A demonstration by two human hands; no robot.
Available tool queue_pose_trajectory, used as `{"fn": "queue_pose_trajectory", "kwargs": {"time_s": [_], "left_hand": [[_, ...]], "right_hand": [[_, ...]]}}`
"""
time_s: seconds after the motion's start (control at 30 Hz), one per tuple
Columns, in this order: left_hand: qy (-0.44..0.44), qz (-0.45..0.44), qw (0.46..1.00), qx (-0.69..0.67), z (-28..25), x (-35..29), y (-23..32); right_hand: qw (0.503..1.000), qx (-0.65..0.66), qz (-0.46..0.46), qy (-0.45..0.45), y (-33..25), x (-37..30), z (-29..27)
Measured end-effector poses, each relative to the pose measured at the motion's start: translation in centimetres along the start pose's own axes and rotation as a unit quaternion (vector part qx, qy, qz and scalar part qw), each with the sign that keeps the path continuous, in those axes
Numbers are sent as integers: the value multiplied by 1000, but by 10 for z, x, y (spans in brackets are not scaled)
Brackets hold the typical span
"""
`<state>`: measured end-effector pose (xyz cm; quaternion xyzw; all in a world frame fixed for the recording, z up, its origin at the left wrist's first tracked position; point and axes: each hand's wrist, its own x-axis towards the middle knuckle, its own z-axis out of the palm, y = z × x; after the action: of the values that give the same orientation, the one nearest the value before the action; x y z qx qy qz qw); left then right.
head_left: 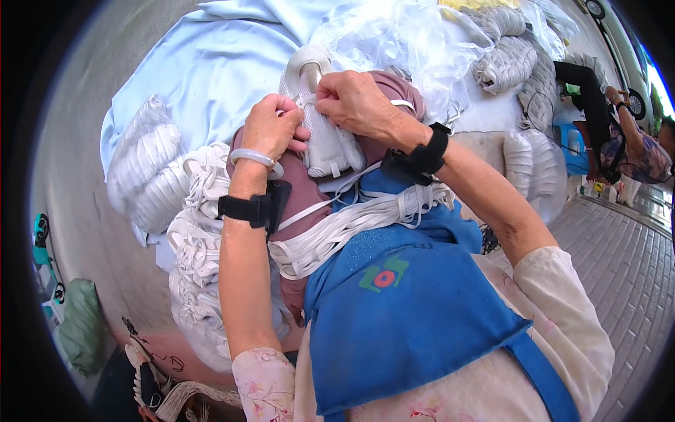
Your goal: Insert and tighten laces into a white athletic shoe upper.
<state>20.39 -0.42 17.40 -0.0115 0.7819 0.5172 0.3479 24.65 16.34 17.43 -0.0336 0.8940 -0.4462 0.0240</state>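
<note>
A white sneaker rests on my lap, its toe toward my body and its heel pointing away. My left hand is closed at the left of the shoe's lace opening, with a bit of white shoelace between thumb and fingers. Across from it, my right hand pinches shoelace at the opening's right side; the fingertips partly hide it. A bundle of loose white shoelaces lies across my lap over a blue apron. Single laces trail over the mauve trouser legs.
Laced white shoes are heaped at my left, beside clear-wrapped bundles of pale shoes. Light blue cloth and clear plastic bags lie ahead. More wrapped bundles stand at the right, near another person by a blue stool.
</note>
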Motion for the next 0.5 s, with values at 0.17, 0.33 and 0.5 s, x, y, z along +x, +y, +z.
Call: {"fn": "queue_pose_trajectory", "kwargs": {"time_s": [0.17, 0.33, 0.5], "left_hand": [[-1, -1, 1000, 0, 3, -2, 2], [-8, -1, 1000, -8, 1, -1, -1], [-2, 1, 1000, -5, 2, -2, 2]], "right_hand": [[998, -61, -29, 3, 4, -5, -6], [995, -93, -45, -2, -1, -3, -6], [980, -186, -43, -50, -8, 2, -8]]}}
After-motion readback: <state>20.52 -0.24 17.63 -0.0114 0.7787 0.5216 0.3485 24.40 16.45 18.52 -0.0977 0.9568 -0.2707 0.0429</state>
